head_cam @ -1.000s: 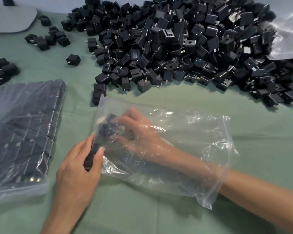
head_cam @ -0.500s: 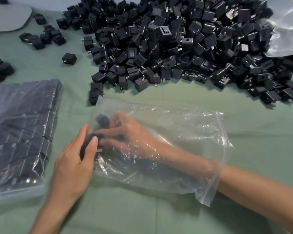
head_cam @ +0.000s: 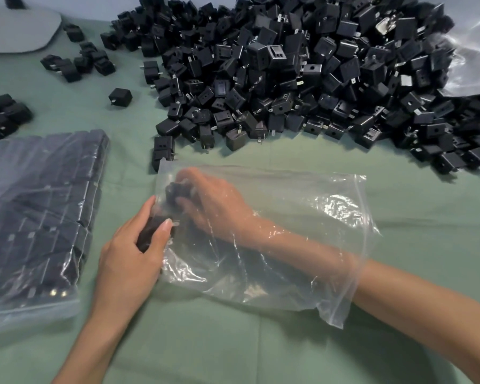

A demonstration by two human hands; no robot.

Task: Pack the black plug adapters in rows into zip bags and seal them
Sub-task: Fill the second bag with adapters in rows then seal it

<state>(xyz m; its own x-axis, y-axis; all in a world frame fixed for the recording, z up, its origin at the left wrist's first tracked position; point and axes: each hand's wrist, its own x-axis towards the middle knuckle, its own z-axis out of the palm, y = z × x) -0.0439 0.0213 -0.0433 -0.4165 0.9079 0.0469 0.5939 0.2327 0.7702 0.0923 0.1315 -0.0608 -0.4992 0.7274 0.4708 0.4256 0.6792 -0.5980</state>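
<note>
A clear zip bag (head_cam: pixel 302 245) lies flat on the green cloth, its mouth at the right. My right hand (head_cam: pixel 216 206) is deep inside it, fingers curled on black plug adapters (head_cam: pixel 178 191) at the bag's closed far-left end. My left hand (head_cam: pixel 130 259) is outside the bag, pressing against its left edge and gripping adapters (head_cam: pixel 150 231) through the plastic. A big heap of loose black plug adapters (head_cam: pixel 302 79) fills the back of the table.
A filled zip bag (head_cam: pixel 36 217) of adapters in rows lies at the left. Small clusters of loose adapters (head_cam: pixel 78 62) sit at the back left and left edge (head_cam: pixel 3 112). Crumpled clear plastic (head_cam: pixel 471 56) is at the far right, and a grey pad (head_cam: pixel 17 31) at the far left.
My right hand has pushed further toward the bag's far-left corner with the adapters. My left hand has slid up a little along the bag's left edge.
</note>
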